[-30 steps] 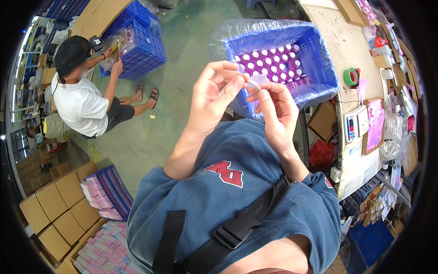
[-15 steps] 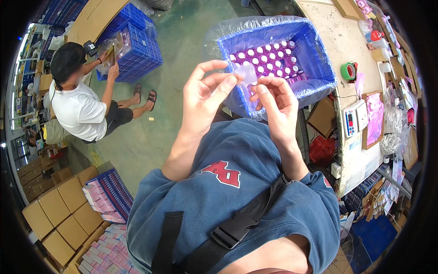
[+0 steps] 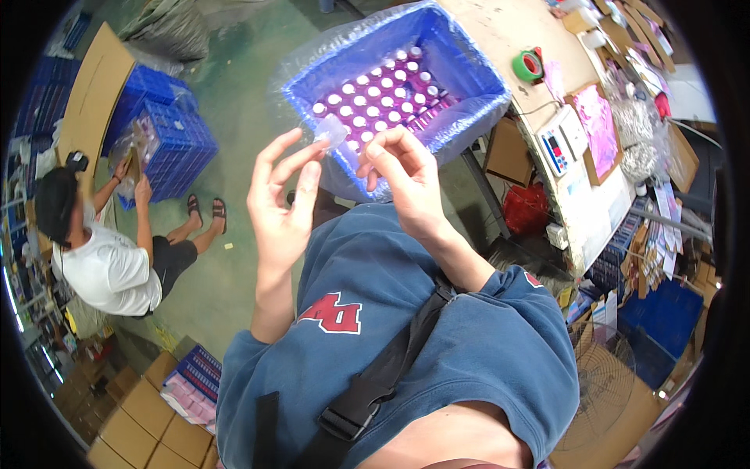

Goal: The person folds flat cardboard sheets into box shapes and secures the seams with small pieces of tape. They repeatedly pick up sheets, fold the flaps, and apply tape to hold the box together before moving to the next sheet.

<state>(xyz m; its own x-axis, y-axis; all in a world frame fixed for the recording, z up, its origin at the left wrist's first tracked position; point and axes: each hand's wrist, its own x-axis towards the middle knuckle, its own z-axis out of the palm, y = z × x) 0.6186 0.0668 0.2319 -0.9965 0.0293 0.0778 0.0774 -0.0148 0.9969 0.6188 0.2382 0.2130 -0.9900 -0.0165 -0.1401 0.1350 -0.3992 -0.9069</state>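
Observation:
My left hand [image 3: 283, 199] is raised in front of the near left edge of a blue crate, its fingers spread and its thumb apart from them. A small piece of translucent plastic film [image 3: 332, 131] touches one of its fingertips. To its right, my right hand [image 3: 406, 181] has its fingers curled in and the thumb close to them; whether anything is between them is hidden. Beyond both hands stands the blue crate [image 3: 478, 74], lined with clear plastic. Inside are rows of purple bottles [image 3: 373, 102] with white caps, several lying on their sides at the right.
On the right, a worktable [image 3: 480, 23] carries green tape [image 3: 527, 66], a scale [image 3: 561, 141] and a box of pink film [image 3: 595, 129]. A co-worker [image 3: 109, 258] handles something by stacked blue crates [image 3: 176, 148] at left. Cartons [image 3: 144, 410] stand lower left; a fan [image 3: 598, 375] lower right.
The view has shifted and turned, so the crate and hands appear farther left. My left thumb has moved away from the plastic film, and the gap between my hands is wider.

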